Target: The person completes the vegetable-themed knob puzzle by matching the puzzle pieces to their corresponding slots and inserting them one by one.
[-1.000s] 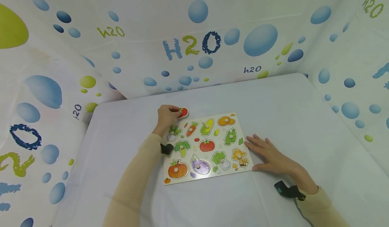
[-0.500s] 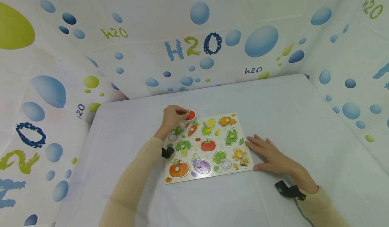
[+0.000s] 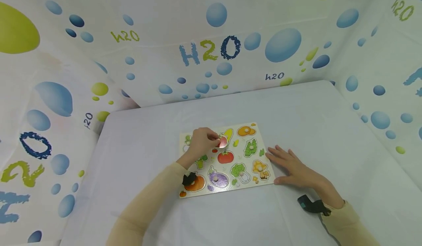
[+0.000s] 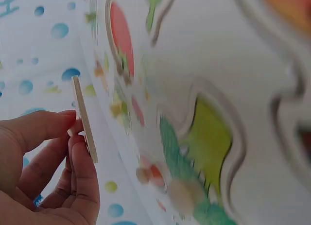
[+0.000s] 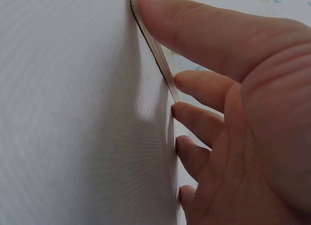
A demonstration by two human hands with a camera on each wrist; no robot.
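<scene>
My left hand pinches a tomato puzzle piece above the upper middle of a wooden vegetable puzzle board. In the left wrist view, thumb and fingers hold the piece from behind, and its thin edge shows, apart from the board. A red tomato-shaped spot lies in the board's centre, just below the held piece. The carrot place is hidden by the hand. My right hand lies at the board's right edge, fingers spread; its thumb touches the edge near the front corner.
Knobbed pieces sit in the board, among them an eggplant, a mushroom, a cabbage and a partly covered pumpkin. White cloth covers the table; a printed curtain stands behind it.
My left hand has carried the tomato piece from beyond the board's upper left edge, rightward and nearer, to over the board. The right hand has stayed in place.
</scene>
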